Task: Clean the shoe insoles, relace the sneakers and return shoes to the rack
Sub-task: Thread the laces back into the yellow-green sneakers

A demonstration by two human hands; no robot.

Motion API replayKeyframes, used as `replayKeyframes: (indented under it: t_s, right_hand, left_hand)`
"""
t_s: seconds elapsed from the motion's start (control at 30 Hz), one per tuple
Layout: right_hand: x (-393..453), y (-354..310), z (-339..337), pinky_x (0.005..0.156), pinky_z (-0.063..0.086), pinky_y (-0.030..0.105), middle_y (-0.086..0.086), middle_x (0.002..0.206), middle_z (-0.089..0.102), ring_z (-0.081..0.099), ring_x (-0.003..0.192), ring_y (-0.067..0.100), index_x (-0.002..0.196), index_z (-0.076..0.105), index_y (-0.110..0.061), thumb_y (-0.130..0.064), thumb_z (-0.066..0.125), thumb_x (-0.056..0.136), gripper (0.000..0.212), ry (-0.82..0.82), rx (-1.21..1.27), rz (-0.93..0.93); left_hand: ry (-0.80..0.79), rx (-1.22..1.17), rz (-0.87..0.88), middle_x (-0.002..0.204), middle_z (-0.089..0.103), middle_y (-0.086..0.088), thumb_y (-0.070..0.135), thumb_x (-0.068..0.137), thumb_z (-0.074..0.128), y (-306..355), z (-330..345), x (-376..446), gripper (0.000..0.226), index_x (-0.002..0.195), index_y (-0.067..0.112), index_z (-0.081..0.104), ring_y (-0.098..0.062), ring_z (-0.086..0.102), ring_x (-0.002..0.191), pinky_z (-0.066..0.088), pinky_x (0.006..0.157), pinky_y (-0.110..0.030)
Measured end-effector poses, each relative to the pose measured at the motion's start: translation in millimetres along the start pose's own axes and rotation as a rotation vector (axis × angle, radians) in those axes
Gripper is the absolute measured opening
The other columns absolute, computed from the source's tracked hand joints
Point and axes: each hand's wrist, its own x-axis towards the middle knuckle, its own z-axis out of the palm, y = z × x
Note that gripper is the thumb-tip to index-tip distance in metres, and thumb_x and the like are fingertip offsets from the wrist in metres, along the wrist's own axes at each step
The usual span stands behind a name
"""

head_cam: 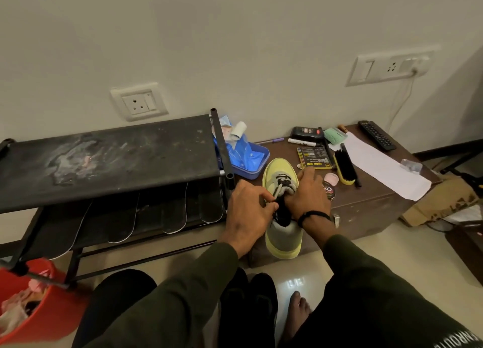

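Your left hand (247, 211) pinches a dark lace (277, 190); your right hand (307, 194) grips the yellow, smooth-toed sneaker (281, 175) on the brown chest's (366, 206) near edge, right of the black rack (104, 164).

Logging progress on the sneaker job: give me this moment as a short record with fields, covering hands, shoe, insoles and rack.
activity: relacing a sneaker
sneaker: yellow and grey, toe pointing away, resting on the edge of the brown trunk
left hand: pinches the black lace near the tongue
right hand: fingers curled over the sneaker's far side; what they grip is hidden
insoles: several lying side by side on the lower shelf of the shoe rack
shoe brush: on the trunk, untouched
rack top: bare of shoes
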Motion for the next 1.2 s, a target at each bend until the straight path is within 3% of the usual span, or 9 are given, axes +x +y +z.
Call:
replayKeyframes:
  t_s: [0.13, 0.3, 0.4, 0.5, 0.6, 0.73, 0.9, 1.0, 1.2]
  right_hand:
    - [1.6, -0.9, 1.5, 0.079, 0.057, 0.052, 0.010, 0.103, 0.063, 0.064, 0.094, 0.034, 0.117, 0.036, -0.019, -0.033, 0.080, 0.074, 0.063, 0.001, -0.009, 0.091]
    - [-11.1, 7.3, -29.4, 0.073, 0.060, 0.051, 0.009, 0.091, 0.064, 0.068, 0.082, 0.030, 0.105, 0.048, -0.014, -0.039, 0.085, 0.074, 0.053, -0.164, 0.168, 0.189]
    - [-31.0, 12.4, -55.2, 0.065, 0.063, 0.043, 0.006, 0.074, 0.073, 0.073, 0.062, 0.021, 0.086, 0.064, -0.010, -0.031, 0.084, 0.079, 0.030, -0.274, 0.207, 0.066]
    - [-51.5, 15.3, -73.0, 0.071, 0.063, 0.035, -0.005, 0.079, 0.076, 0.073, 0.066, 0.008, 0.091, 0.077, -0.022, -0.020, 0.084, 0.079, 0.014, -0.376, 0.209, -0.137]
    - [-57.0, 14.4, -69.7, 0.078, 0.056, 0.029, -0.011, 0.101, 0.075, 0.069, 0.082, 0.005, 0.114, 0.075, -0.032, -0.020, 0.078, 0.085, 0.031, -0.344, 0.036, -0.354]
    - [-39.5, 13.4, -44.3, 0.092, 0.052, 0.038, 0.005, 0.107, 0.076, 0.067, 0.098, 0.027, 0.119, 0.073, -0.025, -0.024, 0.066, 0.094, 0.026, -0.282, -0.174, -0.530]
    - [-17.9, -11.8, -32.4, 0.069, 0.052, 0.036, 0.006, 0.097, 0.068, 0.065, 0.089, 0.028, 0.112, 0.069, -0.026, -0.038, 0.060, 0.094, 0.023, -0.299, -0.594, -0.487]
    - [-17.8, -28.7, -25.9, 0.072, 0.050, 0.039, 0.009, 0.107, 0.068, 0.067, 0.096, 0.032, 0.115, 0.066, -0.018, -0.033, 0.061, 0.095, 0.025, -0.260, -0.791, -0.491]
    - [-24.4, -26.8, -28.6, 0.071, 0.047, 0.039, 0.008, 0.103, 0.069, 0.068, 0.094, 0.032, 0.115, 0.061, -0.017, -0.030, 0.057, 0.097, 0.022, -0.200, -0.794, -0.510]
  left_hand:
    - [-0.035, -0.033, 0.015, 0.093, 0.068, 0.005, 0.030, 0.080, 0.085, -1.1, 6.2, -0.1, 0.032, 0.108, 0.023, 0.069, -0.005, 0.065, 0.084, 0.060, 0.078, -0.027]
    - [-0.047, 0.097, -0.028, 0.077, 0.068, 0.007, 0.038, 0.081, 0.082, 4.8, 11.4, 5.4, 0.016, 0.084, 0.026, 0.072, -0.010, 0.067, 0.074, 0.062, 0.070, -0.033]
    - [-0.063, 0.093, -0.049, 0.073, 0.070, 0.006, 0.040, 0.083, 0.081, 13.0, 12.6, 6.9, 0.018, 0.080, 0.023, 0.076, -0.008, 0.068, 0.071, 0.061, 0.068, -0.027]
    - [-0.129, -0.027, -0.073, 0.067, 0.071, 0.002, 0.036, 0.092, 0.072, 22.7, 15.6, 6.8, 0.022, 0.083, 0.018, 0.080, -0.008, 0.069, 0.064, 0.061, 0.063, -0.026]
    - [-0.200, -0.032, -0.050, 0.075, 0.072, 0.000, 0.025, 0.099, 0.061, 24.5, 10.5, 7.4, 0.022, 0.090, 0.018, 0.080, -0.011, 0.069, 0.072, 0.059, 0.069, -0.028]
    - [-0.194, -0.016, 0.027, 0.092, 0.074, 0.001, 0.021, 0.096, 0.065, 14.0, -8.7, 3.3, 0.015, 0.101, 0.021, 0.079, -0.009, 0.069, 0.085, 0.059, 0.080, -0.027]
    - [-0.303, 0.046, 0.158, 0.100, 0.074, 0.011, 0.042, 0.087, 0.075, 3.1, -22.5, -14.7, 0.022, 0.104, 0.028, 0.079, -0.001, 0.065, 0.086, 0.057, 0.084, -0.027]
    - [-0.342, 0.097, 0.264, 0.110, 0.070, 0.008, 0.044, 0.083, 0.079, -1.4, -17.1, -26.1, 0.036, 0.113, 0.025, 0.075, -0.002, 0.059, 0.086, 0.055, 0.086, -0.028]
    - [-0.247, 0.186, 0.440, 0.111, 0.065, 0.008, 0.043, 0.083, 0.078, -5.8, -5.2, -33.7, 0.039, 0.116, 0.025, 0.070, -0.010, 0.061, 0.099, 0.056, 0.083, -0.030]
